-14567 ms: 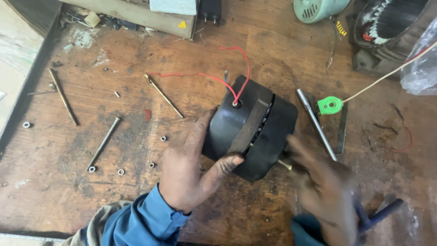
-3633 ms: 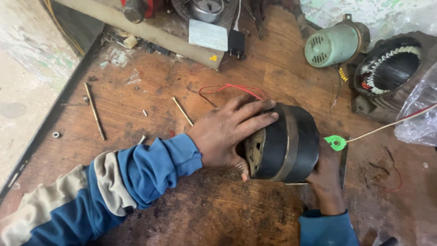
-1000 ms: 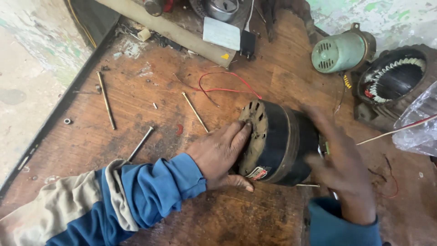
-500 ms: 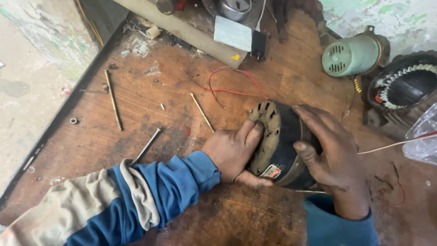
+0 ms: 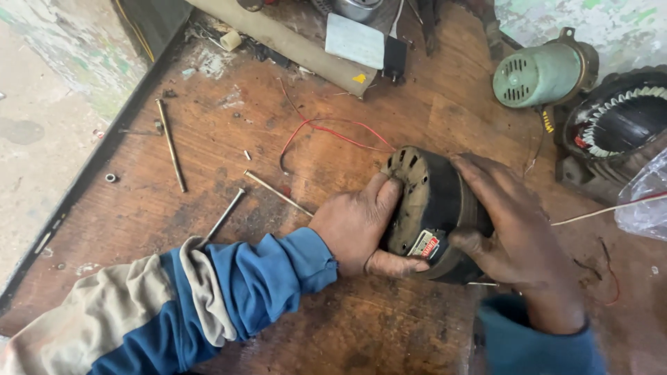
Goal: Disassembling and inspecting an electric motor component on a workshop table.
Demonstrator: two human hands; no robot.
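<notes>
A black drum-shaped motor (image 5: 434, 208) lies on its side right of the frame's centre, on the worn wooden bench (image 5: 229, 125). Its short axis runs roughly left to right across the picture, so the vented end cap faces left and the round wall faces up. The left hand (image 5: 361, 229) presses against that left end face, fingers curled up over the rim and thumb tucked under the lower edge beside a small red and white label. The right hand (image 5: 511, 232) comes from the opposite side, palm laid over the top and right of the casing, fingers spread along the curved wall. Both hands touch the motor, so it sits clamped between them, neither nearer than the other. Red wires (image 5: 326, 132) trail from the casing toward the upper left. Long bolts (image 5: 170, 142) lie loose at the left, well apart from the hands. A green motor (image 5: 542, 73) stands at the upper right.
</notes>
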